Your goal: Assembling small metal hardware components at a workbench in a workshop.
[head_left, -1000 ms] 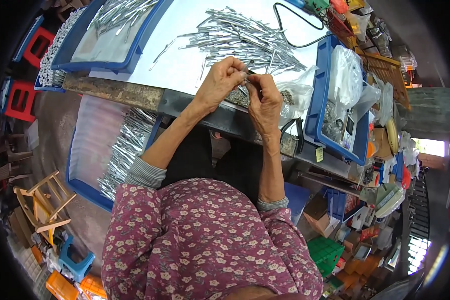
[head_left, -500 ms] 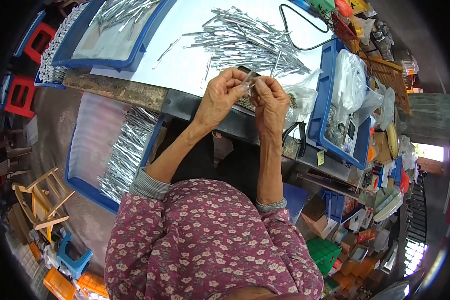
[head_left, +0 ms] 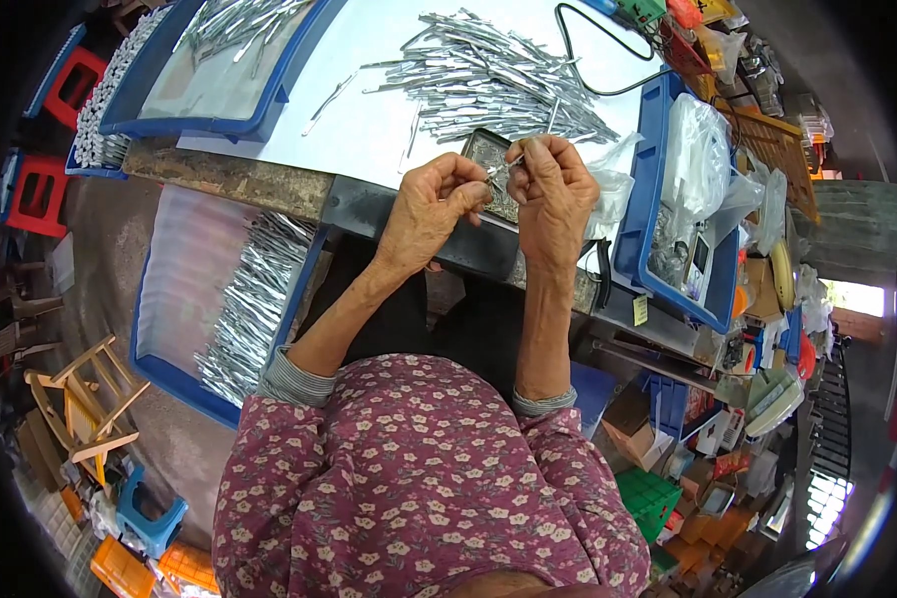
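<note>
My left hand (head_left: 429,211) is closed in a pinch over the near edge of the white table top; a small pale end shows by its fingers, too little to name. Just to its right, my right hand (head_left: 556,194) also has thumb and forefinger pressed together, with a tiny shiny bit at the tips. A narrow gap parts the two hands. Between and behind them lies a dark-rimmed shallow tray (head_left: 489,149) of small parts, partly covered by my fingers. Beyond it spreads a heap of slim silvery metal strips (head_left: 488,85). A clear plastic bag (head_left: 613,189) lies beside my right hand.
A blue tray (head_left: 633,239) with plastic bags stands on the right. Another blue tray (head_left: 194,128) with strips sits at the far left. Lower left is a blue bin (head_left: 184,391) of strips. A black cable (head_left: 608,95) loops across the table. Red stools (head_left: 40,189) stand left.
My hands have moved apart from where they met. The right went slightly right, the left slightly down and left. More of the small-parts tray shows between them.
</note>
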`<state>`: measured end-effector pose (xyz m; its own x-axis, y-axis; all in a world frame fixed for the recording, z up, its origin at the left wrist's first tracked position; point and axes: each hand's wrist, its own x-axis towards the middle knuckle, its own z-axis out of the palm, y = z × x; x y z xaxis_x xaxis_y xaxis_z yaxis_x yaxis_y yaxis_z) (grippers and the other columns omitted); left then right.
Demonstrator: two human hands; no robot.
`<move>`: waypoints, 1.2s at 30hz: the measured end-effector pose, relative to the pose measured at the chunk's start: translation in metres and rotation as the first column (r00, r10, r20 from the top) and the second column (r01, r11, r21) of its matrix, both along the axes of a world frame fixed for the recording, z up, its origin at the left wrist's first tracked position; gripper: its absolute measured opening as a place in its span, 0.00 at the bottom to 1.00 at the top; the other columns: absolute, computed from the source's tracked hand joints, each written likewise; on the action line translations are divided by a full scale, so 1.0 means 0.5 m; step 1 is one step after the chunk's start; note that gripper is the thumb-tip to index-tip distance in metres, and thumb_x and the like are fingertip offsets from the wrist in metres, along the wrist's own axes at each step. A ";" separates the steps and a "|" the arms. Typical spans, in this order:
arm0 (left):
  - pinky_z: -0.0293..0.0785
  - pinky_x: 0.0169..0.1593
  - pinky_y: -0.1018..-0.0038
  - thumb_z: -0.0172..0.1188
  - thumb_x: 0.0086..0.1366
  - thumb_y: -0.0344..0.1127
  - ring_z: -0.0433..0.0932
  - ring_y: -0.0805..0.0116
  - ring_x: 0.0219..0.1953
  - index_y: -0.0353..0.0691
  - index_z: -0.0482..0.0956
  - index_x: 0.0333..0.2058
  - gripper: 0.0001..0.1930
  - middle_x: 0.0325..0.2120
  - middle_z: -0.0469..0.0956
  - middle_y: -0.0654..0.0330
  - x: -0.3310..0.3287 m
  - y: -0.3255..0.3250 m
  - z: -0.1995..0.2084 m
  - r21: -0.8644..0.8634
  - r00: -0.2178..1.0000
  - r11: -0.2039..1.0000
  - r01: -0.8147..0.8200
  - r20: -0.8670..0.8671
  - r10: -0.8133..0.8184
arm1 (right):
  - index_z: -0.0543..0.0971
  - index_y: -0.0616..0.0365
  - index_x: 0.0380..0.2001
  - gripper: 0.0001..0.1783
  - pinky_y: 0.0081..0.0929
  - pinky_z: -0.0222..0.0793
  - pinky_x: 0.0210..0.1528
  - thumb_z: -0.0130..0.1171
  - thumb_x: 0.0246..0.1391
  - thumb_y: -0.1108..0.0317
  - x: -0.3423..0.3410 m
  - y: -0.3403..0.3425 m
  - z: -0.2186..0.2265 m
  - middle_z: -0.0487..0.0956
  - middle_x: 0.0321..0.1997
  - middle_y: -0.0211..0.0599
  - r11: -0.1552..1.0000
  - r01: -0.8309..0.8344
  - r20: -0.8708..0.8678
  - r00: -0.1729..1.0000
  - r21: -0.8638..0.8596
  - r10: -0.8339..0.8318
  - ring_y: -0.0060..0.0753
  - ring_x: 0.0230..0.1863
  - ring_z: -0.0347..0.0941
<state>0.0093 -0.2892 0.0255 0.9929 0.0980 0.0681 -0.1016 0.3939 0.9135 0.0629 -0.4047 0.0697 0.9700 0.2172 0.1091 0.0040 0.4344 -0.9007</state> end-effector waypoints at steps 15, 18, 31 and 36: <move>0.66 0.22 0.87 0.52 0.59 0.27 0.69 0.82 0.21 0.33 0.71 0.32 0.04 0.21 0.73 0.64 -0.007 -0.015 0.015 0.028 0.999 0.999 0.017 -0.041 -0.016 | 0.70 0.66 0.29 0.08 0.10 0.55 0.16 0.54 0.52 0.70 0.000 -0.015 -0.014 0.74 0.24 0.36 0.998 0.015 0.003 1.000 -0.055 -0.015 0.13 0.17 0.61; 0.66 0.22 0.88 0.52 0.59 0.28 0.68 0.83 0.21 0.33 0.70 0.32 0.04 0.21 0.73 0.64 -0.009 -0.017 0.020 0.061 0.997 0.998 0.008 -0.072 -0.004 | 0.71 0.66 0.29 0.08 0.10 0.55 0.16 0.54 0.52 0.70 0.000 -0.016 -0.015 0.73 0.23 0.34 0.996 0.030 0.015 0.999 -0.087 -0.029 0.13 0.17 0.61; 0.58 0.21 0.90 0.52 0.59 0.27 0.63 0.86 0.18 0.35 0.69 0.31 0.03 0.18 0.70 0.66 -0.018 -0.026 0.001 0.106 0.997 0.994 -0.041 -0.060 0.047 | 0.71 0.62 0.22 0.06 0.12 0.54 0.15 0.55 0.49 0.72 -0.001 -0.023 -0.019 0.69 0.16 0.26 0.961 0.042 0.103 0.995 -0.274 -0.014 0.13 0.15 0.61; 0.64 0.24 0.85 0.50 0.57 0.24 0.67 0.82 0.20 0.34 0.69 0.27 0.01 0.17 0.70 0.66 -0.024 -0.030 0.003 0.078 0.993 0.995 -0.058 -0.095 0.065 | 0.70 0.62 0.23 0.07 0.11 0.49 0.14 0.56 0.49 0.71 -0.014 -0.015 -0.035 0.67 0.15 0.27 0.952 0.064 0.114 0.993 -0.301 -0.030 0.13 0.14 0.58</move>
<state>-0.0027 -0.3041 0.0269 0.9874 0.1570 -0.0186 -0.0330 0.3200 0.9468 0.0557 -0.4124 0.0523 0.9662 0.2106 0.1489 0.1215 0.1376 -0.9830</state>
